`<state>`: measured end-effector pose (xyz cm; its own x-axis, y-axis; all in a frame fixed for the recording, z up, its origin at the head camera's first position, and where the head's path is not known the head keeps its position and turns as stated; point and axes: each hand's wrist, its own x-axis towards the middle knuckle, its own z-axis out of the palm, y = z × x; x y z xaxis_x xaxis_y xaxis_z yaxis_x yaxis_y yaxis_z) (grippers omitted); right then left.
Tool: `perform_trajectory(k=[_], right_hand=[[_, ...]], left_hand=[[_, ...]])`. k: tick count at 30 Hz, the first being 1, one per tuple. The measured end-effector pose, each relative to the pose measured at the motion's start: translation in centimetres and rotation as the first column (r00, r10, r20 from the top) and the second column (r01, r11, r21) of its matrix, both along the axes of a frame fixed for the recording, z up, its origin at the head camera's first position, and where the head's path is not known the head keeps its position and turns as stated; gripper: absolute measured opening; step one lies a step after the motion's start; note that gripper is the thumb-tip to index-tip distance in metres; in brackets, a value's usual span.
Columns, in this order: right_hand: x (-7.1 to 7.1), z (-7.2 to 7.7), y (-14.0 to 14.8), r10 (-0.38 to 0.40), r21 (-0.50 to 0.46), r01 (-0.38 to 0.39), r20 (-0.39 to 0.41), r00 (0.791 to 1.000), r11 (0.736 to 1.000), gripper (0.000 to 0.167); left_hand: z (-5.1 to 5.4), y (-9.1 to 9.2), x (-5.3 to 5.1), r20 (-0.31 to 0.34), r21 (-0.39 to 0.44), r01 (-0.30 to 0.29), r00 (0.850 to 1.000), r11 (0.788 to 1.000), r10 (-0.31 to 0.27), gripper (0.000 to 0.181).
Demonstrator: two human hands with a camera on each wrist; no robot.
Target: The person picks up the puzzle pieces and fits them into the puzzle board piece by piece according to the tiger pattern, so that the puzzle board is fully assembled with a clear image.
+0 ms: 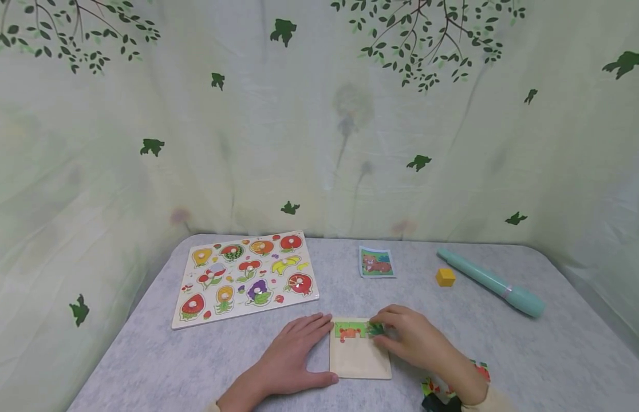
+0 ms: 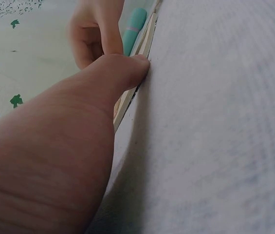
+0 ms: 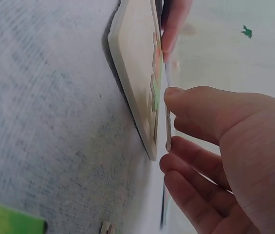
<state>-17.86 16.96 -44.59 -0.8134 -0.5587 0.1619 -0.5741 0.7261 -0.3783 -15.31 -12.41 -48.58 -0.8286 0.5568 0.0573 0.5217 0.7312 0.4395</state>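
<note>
A small square wooden puzzle board [image 1: 359, 360] lies on the table, with jigsaw pieces [image 1: 348, 332] showing an orange animal on green along its top edge. My right hand [image 1: 414, 337] pinches a green puzzle piece [image 1: 375, 329] at the board's upper right corner. In the right wrist view that thin piece [image 3: 168, 129] is held between thumb and fingers, slightly above the board. My left hand [image 1: 299, 355] lies at the board's left side. Its fingers stretch to the upper left corner, and the thumb [image 2: 139, 68] touches the lower left edge.
Loose puzzle pieces [image 1: 430, 387] lie under and beside my right forearm, near a black object [image 1: 440, 403]. A fruit peg puzzle [image 1: 252, 280] sits at left. Farther back are a bear picture card [image 1: 377, 263], a yellow cube [image 1: 445, 277] and a teal tube [image 1: 489, 281].
</note>
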Motion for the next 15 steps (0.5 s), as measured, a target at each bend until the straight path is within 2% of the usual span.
perform_trajectory(k=[15], right_hand=[[-0.34,-0.32,-0.60,0.041,0.047,-0.040,-0.022,0.999,0.998,0.022]], left_hand=[[0.14,0.02,0.03,0.028,0.006,-0.001,1.000,1.000,0.001,0.094]])
